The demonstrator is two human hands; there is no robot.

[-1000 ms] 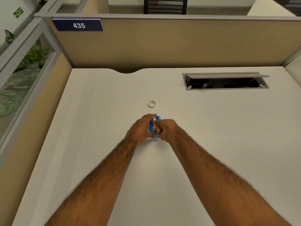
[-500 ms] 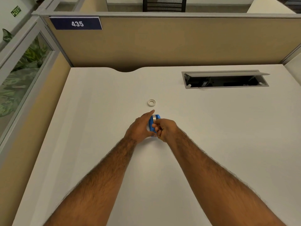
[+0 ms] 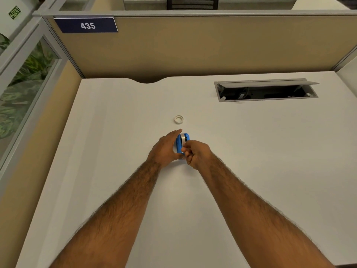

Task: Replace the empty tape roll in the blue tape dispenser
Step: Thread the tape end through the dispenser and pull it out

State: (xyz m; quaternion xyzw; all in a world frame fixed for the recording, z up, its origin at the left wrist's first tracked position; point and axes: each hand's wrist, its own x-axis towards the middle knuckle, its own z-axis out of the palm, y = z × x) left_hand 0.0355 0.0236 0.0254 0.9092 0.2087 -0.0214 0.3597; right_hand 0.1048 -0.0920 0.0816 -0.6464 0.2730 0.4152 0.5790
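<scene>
left hand [image 3: 165, 147] grip: closed round blue tape dispenser [image 3: 181, 142] | right hand [image 3: 195, 153] grip: pinching its near end | roll inside, likely new | small roll [image 3: 178, 119] lies beyond dispenser on counter [image 3: 251, 151]

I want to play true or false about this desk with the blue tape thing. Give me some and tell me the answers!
1. Both hands are on the blue dispenser. True: the left hand cups its side and the right hand pinches at its near end.
2. The white ring sits inside the dispenser. False: it lies alone on the desk, beyond the hands.
3. The sign reads 435. True.
4. The desk hatch is shut. False: its lid is up, showing the dark inside.
5. The dispenser holds no roll. False: a silvery roll shows in it.
</scene>
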